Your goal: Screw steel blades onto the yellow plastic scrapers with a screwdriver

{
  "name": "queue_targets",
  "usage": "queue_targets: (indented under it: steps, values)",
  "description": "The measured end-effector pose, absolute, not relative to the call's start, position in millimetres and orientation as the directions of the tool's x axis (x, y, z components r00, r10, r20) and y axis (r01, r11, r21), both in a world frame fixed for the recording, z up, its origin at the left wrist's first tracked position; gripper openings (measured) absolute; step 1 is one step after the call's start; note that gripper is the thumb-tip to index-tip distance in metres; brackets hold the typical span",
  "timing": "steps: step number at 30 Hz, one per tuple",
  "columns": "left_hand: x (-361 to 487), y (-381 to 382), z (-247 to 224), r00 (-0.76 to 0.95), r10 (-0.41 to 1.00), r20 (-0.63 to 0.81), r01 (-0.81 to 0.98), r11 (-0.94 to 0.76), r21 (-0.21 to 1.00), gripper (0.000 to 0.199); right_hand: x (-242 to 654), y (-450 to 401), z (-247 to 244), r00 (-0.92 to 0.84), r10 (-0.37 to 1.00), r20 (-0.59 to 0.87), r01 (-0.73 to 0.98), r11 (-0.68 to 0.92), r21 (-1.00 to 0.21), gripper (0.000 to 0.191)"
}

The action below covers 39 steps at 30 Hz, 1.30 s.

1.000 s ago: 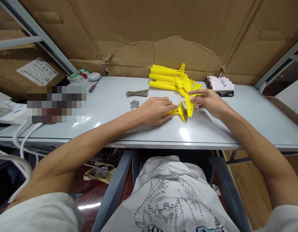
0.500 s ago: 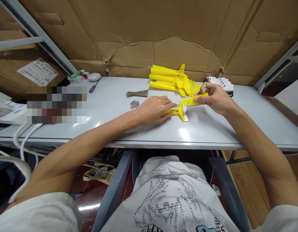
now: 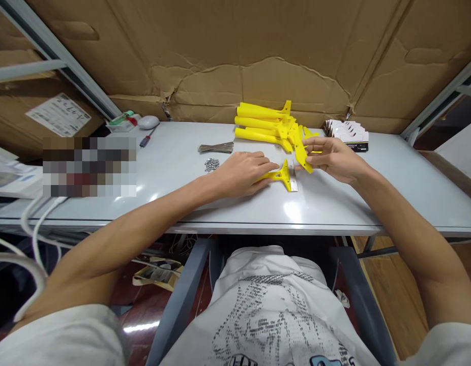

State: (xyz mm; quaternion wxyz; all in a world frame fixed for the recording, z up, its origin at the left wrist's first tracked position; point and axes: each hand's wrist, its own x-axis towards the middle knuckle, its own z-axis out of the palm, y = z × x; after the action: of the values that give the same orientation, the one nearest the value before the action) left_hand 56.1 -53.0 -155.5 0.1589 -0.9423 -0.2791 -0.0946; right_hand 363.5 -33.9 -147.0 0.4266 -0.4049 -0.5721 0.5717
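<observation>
My left hand point(image 3: 246, 174) is closed around the handle of a yellow plastic scraper point(image 3: 284, 175) lying on the table. A flat metal blade point(image 3: 294, 179) sits along the scraper's wide end, its edge sticking out to the right. Between the thumb and fingers of my right hand point(image 3: 332, 156) is a flat yellow plastic plate point(image 3: 302, 154) with small holes, held steeply tilted just above and right of the scraper head. Behind it lies a pile of yellow scraper handles point(image 3: 262, 122). Small metal screws point(image 3: 211, 164) form a heap left of my left hand.
A stack of thin metal blades point(image 3: 216, 148) lies behind the screws. White card boxes point(image 3: 348, 133) stand at the back right. A screwdriver point(image 3: 147, 139) and a white computer mouse point(image 3: 148, 122) are at the back left. Cardboard point(image 3: 251, 46) closes off the table's rear.
My right hand has turned the yellow plate from nearly level to steeply slanted and drawn it slightly away from the scraper head. My left hand keeps its hold in place.
</observation>
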Motion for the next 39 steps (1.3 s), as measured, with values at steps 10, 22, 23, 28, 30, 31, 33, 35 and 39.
queue_targets:
  steps: [10,22,23,28,30,31,33,35,39]
  values:
    - [58,-54,-155,0.831,0.504,0.236,0.552,-0.802,-0.23,0.039,365,-31,-143,-0.306,0.952,0.018,0.118,0.057,-0.991,0.053]
    - [62,-53,-163,0.832,0.503,0.232,0.549,-0.805,-0.225,0.029,338,-38,-156,-0.251,0.96,-0.123,0.325,-0.036,-0.945,0.039]
    - [62,-53,-165,0.83,0.505,0.236,0.553,-0.801,-0.23,0.03,337,-38,-157,-0.246,0.962,-0.115,0.351,-0.023,-0.936,0.034]
    - [64,-50,-175,0.816,0.509,0.275,0.572,-0.781,-0.251,0.036,336,-40,-160,-0.251,0.968,0.02,0.472,0.141,-0.87,0.045]
    - [64,-50,-178,0.811,0.503,0.299,0.575,-0.779,-0.25,0.036,336,-41,-160,-0.235,0.971,0.036,0.463,0.144,-0.875,0.058]
    - [64,-50,-179,0.807,0.5,0.315,0.578,-0.778,-0.246,0.036,336,-41,-160,-0.228,0.973,0.017,0.442,0.119,-0.889,0.061]
    - [64,-50,-180,0.8,0.49,0.347,0.579,-0.782,-0.23,0.034,337,-41,-159,-0.249,0.968,-0.041,0.378,0.058,-0.924,0.058]
    - [63,-50,-179,0.797,0.473,0.375,0.57,-0.794,-0.21,0.034,338,-40,-160,-0.294,0.954,-0.057,0.297,0.034,-0.954,0.053]
    - [62,-51,-177,0.787,0.455,0.417,0.56,-0.81,-0.174,0.034,342,-35,-165,-0.37,0.929,0.012,0.148,0.072,-0.986,0.067]
